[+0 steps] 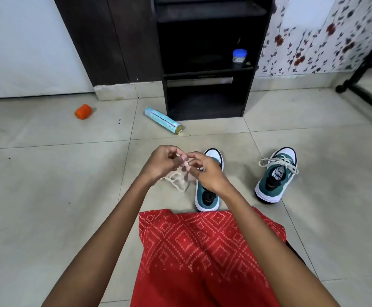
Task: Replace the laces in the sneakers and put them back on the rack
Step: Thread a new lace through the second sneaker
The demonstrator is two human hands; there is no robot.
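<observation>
Two green, white and black sneakers stand on the tiled floor. The nearer sneaker [208,191] sits just beyond my red patterned clothing and shows no lace in its eyelets. The other sneaker [276,175], to the right, is laced with a cream lace tied loosely. My left hand [161,163] and my right hand [205,172] are raised close together above the floor, both pinching a bunched cream lace [177,181] whose loops hang down between them. The dark shoe rack [205,63] stands ahead against the wall.
A pale blue spray can [162,120] lies on the floor by the rack's left foot. An orange object [83,111] lies further left. A small jar with a blue lid [239,56] sits on a rack shelf. A black stand's legs [366,96] reach in at right.
</observation>
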